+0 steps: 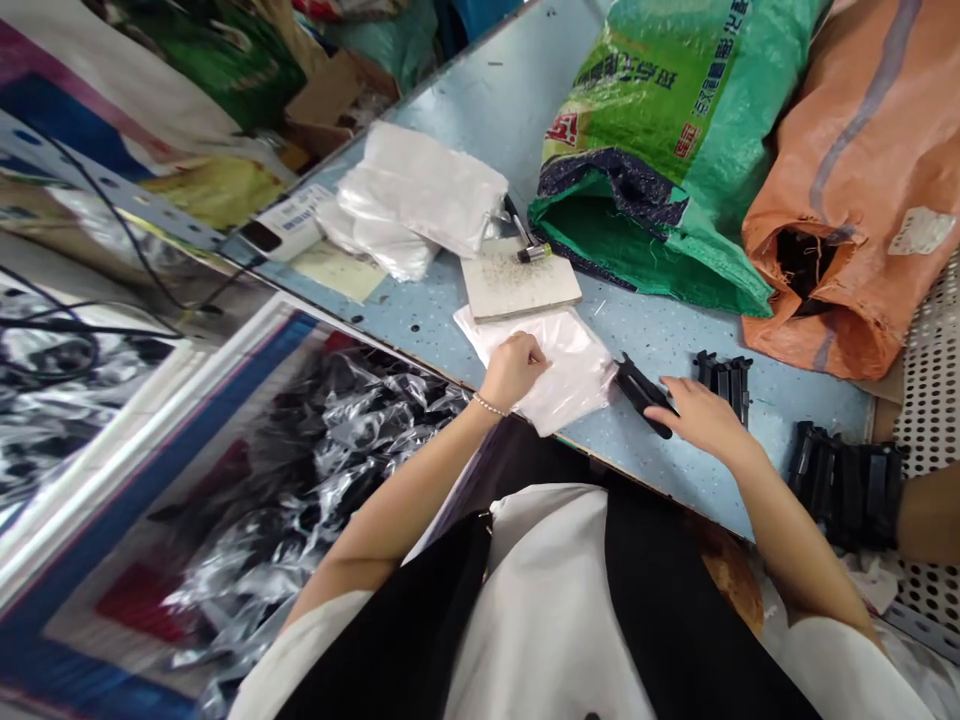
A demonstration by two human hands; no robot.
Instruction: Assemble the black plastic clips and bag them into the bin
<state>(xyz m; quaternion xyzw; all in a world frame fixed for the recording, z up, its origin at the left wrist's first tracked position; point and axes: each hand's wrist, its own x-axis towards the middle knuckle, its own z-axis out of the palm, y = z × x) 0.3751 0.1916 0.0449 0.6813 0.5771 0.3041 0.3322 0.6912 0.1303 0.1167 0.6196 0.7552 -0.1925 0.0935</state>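
Note:
My left hand (514, 368) rests closed on a small stack of clear plastic bags (562, 368) near the front edge of the blue table (675, 330), fingers pinching the top bag. My right hand (696, 412) grips a long black plastic part (639, 394) that lies just right of the bags. A short row of similar black parts (724, 380) stands beside that hand.
A larger bunch of black parts (844, 485) lies at the table's right edge. A beige board (519, 283) with a small hammer (525, 238), a pile of white bags (416, 205), a green sack (660, 150) and an orange sack (855, 190) sit farther back. A bin of bagged parts (285, 480) is at the left.

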